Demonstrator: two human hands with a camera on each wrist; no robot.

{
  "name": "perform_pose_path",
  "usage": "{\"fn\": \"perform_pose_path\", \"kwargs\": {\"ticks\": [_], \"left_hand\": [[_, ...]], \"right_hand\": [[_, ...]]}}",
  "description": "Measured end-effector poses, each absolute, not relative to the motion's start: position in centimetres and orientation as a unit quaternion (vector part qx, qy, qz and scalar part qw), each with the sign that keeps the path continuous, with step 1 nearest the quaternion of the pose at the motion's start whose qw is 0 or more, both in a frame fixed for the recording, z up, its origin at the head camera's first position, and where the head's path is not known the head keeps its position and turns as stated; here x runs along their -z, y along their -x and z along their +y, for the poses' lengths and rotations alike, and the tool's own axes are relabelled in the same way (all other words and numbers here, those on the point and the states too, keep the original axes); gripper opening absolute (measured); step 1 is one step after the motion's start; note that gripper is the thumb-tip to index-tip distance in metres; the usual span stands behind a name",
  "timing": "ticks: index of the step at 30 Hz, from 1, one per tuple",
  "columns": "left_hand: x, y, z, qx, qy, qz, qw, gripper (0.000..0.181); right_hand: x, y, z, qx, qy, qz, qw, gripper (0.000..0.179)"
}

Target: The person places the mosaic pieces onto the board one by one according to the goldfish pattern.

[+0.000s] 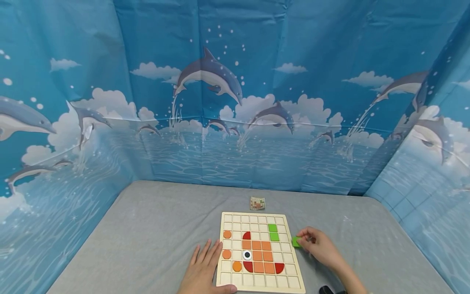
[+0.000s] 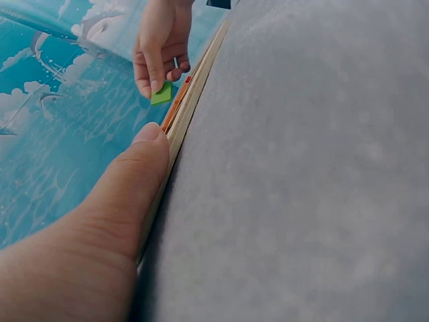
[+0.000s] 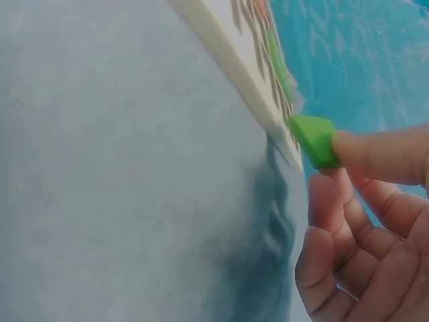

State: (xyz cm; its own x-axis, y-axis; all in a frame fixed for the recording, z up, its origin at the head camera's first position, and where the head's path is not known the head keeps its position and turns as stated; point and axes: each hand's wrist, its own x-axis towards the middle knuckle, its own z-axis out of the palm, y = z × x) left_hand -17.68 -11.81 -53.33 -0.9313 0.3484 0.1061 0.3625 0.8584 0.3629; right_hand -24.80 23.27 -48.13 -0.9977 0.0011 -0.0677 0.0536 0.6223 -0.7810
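Note:
A pale wooden grid board [image 1: 264, 281] lies on the grey cloth, holding orange squares [image 1: 258, 256], dark red rounded pieces [image 1: 280, 268], orange discs [image 1: 227, 254], an eye disc [image 1: 247, 255] and two green squares [image 1: 273, 236]. My right hand [image 1: 320, 247] pinches another green square [image 3: 315, 141] between thumb and fingers, just off the board's right edge. My left hand [image 1: 202, 267] rests with spread, straight fingers along the board's left edge, its thumb [image 2: 144, 157] on the near rim.
Beyond the board's far edge lies a small picture card [image 1: 257, 203] with a grid pattern. A black object [image 1: 326, 290] sits at the bottom, below the right forearm. A dolphin-print curtain [image 1: 235, 155] stands behind the grey-covered table [image 1: 165, 212] and along both sides.

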Motion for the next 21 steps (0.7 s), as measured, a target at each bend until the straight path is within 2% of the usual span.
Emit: {"fn": "perform_pose_path", "kwargs": {"ticks": [21], "left_hand": [[53.1,17.7,-11.8,0.195,0.18,-0.964,0.005,0.11]], "right_hand": [[48.0,26.1,21.7,0.448,0.005,0.894,0.009,0.008]]}}
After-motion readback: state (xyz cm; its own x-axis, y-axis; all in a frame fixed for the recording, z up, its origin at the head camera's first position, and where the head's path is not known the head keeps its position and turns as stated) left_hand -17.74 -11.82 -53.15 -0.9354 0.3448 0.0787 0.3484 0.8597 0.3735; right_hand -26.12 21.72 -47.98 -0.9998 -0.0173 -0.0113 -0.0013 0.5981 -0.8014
